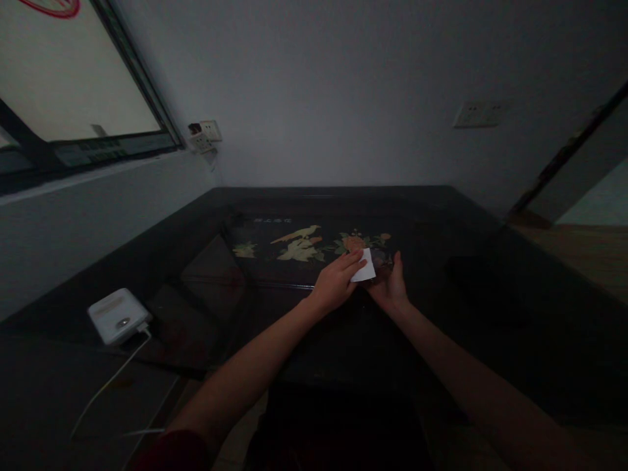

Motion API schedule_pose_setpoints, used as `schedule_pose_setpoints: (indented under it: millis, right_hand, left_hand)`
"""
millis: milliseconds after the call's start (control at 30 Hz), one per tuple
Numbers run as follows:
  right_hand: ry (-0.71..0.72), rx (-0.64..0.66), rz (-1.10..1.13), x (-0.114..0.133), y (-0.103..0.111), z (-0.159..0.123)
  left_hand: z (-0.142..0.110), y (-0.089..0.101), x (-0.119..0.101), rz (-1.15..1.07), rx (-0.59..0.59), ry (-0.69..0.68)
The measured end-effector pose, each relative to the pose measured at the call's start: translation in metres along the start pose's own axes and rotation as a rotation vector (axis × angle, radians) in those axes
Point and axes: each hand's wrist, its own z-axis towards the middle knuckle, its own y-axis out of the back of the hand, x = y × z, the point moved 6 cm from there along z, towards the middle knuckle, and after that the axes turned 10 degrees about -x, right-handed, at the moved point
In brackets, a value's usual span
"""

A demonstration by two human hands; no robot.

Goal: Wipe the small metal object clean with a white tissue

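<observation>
My left hand (pixel 336 282) and my right hand (pixel 391 288) meet over the middle of a dark table (pixel 441 216). Between them is a small white piece of paper (pixel 364 267). The fingers of my left hand are pinched on its left edge. My right hand lies just to the right of it, fingers curled under the paper, thumb raised. The room is dim, so the exact grip of the right hand is hard to make out. Under the hands the table top shows an inlaid picture of a bird and flowers (pixel 307 243).
A white power bank (pixel 118 315) with a white cable (pixel 110 383) lies on the table at the left. Wall sockets (pixel 206 135) sit in the corner beside a window (pixel 73 85). Another socket plate (pixel 478 114) is on the back wall. A doorway (pixel 589 190) opens at the right.
</observation>
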Motion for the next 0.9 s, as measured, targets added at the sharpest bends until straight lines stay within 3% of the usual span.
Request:
schedule_pose_setpoints:
  millis: [167,367,600,767,900]
  right_hand:
    - [0.006,0.004,-0.045,0.0,-0.001,-0.001]
    - [0.019,-0.002,-0.094,-0.005,-0.006,-0.006]
    - [0.113,0.034,-0.056,-0.007,-0.009,-0.008]
    - [0.058,0.034,-0.063,-0.008,-0.008,-0.008]
    - [0.015,-0.01,-0.011,-0.005,0.001,-0.001]
  left_hand:
    - [-0.003,-0.001,-0.016,-0.074,0.063,-0.1]
    - [-0.002,-0.001,-0.024,-0.162,0.091,-0.086]
    - [0.002,-0.007,-0.006,-0.204,0.035,0.037]
    - [0.001,-0.01,0.013,-0.17,0.01,0.194]
    - [0.0,-0.007,0.01,-0.121,-0.012,0.181]
